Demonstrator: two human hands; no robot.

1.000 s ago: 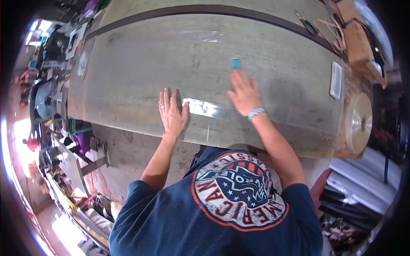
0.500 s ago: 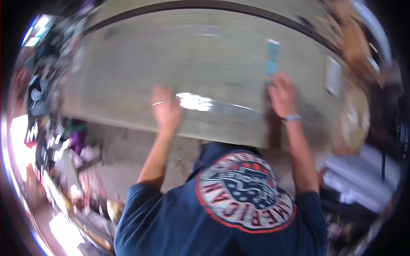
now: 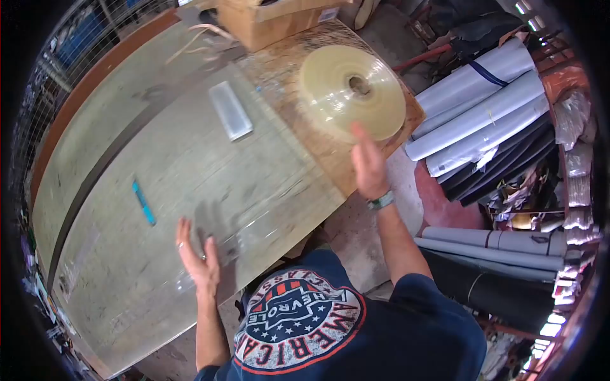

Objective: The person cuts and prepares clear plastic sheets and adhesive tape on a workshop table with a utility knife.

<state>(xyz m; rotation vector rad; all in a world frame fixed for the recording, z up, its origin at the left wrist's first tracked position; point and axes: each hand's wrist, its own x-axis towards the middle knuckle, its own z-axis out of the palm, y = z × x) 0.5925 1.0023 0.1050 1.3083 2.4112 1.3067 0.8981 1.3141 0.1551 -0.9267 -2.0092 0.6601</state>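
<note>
My right hand (image 3: 370, 166) reaches to the near edge of a large roll of clear yellowish plastic strip (image 3: 324, 86), fingers stretched out. The roll lies flat on a wooden board (image 3: 337, 166) at the table's right end. Over the table's smooth greenish top (image 3: 171, 171), near its front edge, my left hand (image 3: 200, 257) is open with thumb and fingers apart and nothing in them. A slim turquoise tool (image 3: 143, 203) lies to the upper left of that hand. Farther back rests a whitish rectangular block (image 3: 230, 111).
A cardboard box (image 3: 273, 22) stands at the back beside the plastic roll. A dark strip (image 3: 95, 178) crosses the tabletop along its far side. Grey rolls of sheet material (image 3: 476, 120) are stacked on the right, with more rolls (image 3: 495, 244) lower down.
The view has swung to the right, bringing the plastic roll and grey rolls into fuller sight. My right hand has moved from the turquoise tool's end to the plastic roll.
</note>
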